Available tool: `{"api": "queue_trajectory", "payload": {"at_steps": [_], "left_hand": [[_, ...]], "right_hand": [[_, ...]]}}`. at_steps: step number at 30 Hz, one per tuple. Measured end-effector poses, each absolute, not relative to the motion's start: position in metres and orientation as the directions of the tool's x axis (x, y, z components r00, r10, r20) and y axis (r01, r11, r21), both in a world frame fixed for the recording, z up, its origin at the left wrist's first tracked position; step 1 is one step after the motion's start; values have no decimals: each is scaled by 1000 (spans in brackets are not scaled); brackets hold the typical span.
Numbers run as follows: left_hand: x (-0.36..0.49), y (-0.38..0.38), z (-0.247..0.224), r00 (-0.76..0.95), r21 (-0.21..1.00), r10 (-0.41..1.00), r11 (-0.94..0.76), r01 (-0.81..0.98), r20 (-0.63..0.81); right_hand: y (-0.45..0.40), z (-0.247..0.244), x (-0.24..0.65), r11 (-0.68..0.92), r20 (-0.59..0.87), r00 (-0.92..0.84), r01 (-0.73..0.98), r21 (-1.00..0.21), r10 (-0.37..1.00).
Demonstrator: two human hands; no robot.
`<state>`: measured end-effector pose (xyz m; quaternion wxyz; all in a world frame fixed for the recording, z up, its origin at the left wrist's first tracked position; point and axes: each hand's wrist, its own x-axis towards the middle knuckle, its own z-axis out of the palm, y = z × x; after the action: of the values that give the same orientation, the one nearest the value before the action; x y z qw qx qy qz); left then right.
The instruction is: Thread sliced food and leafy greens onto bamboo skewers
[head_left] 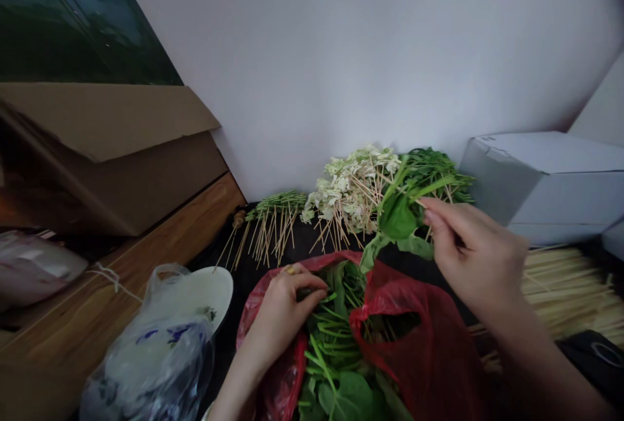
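My right hand [470, 252] pinches a bamboo skewer with leafy greens [397, 213] on it, raised above the right side of a red plastic bag [433, 330]. Most of that skewer is hidden by my fingers. Loose leafy greens with long stems [348, 395] fill the open bag. At the bag's left rim, my left hand [287, 307] has its thumb and fingers closed on a green stem. Behind the bag lie skewers of pale, frilly vegetable pieces [351, 190], skewers of thin green stalks [280, 203] and a pile of skewered dark greens [433, 171].
A white bowl [221, 291] stands left, beside a clear plastic bag [151, 362]. Bare bamboo skewers [570, 284] lie at right, below a white box [560, 177]. An open cardboard box [117, 167] is at far left, and a wall [331, 51] rises behind.
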<state>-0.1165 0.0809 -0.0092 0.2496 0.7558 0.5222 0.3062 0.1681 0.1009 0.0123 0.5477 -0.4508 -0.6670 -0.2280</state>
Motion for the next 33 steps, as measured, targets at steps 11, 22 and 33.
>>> {"api": "queue_trajectory", "payload": {"at_steps": [11, 22, 33], "left_hand": [[-117, 83, -21, 382, 341, 923, -373, 863, 45], [-123, 93, -8, 166, 818, 960, -278, 503, 224], [-106, 100, -7, -56, 879, 995, 50, -473, -87]], "right_hand": [[98, 5, 148, 669, 522, -464, 669, -323, 715], [102, -1, 149, 654, 484, -460, 650, -387, 744], [96, 2, 147, 680, 536, -438, 589, -436, 722]]}}
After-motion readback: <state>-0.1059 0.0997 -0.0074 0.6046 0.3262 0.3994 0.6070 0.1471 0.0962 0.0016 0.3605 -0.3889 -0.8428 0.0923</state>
